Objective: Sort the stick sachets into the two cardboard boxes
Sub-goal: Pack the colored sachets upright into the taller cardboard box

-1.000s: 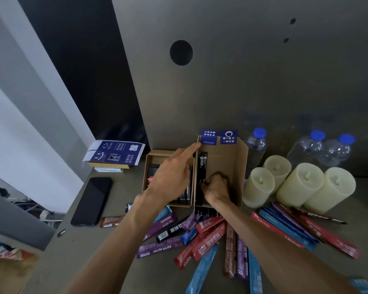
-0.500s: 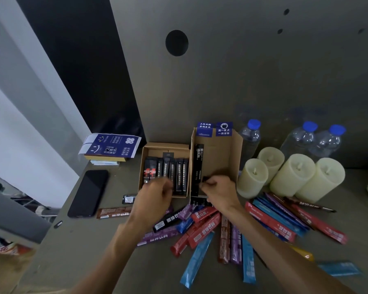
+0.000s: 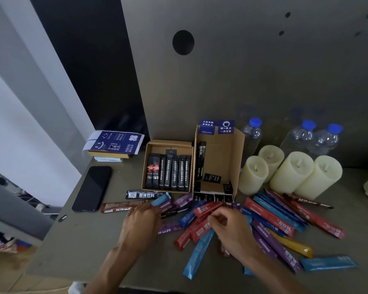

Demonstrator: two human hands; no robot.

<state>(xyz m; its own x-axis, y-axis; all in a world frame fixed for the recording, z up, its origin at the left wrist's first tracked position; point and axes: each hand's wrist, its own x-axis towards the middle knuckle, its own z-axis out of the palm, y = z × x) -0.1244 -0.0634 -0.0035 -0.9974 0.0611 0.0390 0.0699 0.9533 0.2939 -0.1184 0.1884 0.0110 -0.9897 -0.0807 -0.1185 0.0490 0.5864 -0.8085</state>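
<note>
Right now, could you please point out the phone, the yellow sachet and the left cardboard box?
phone (image 3: 92, 188), head view, middle of its dark screen.
yellow sachet (image 3: 293, 245), head view, middle of its visible length.
left cardboard box (image 3: 160, 147), head view, bare far inner wall.

Dim, soft light; wide-angle bending at edges, slight blur

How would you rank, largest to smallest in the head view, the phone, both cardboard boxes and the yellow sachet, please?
1. right cardboard box
2. left cardboard box
3. phone
4. yellow sachet, partly covered
</note>
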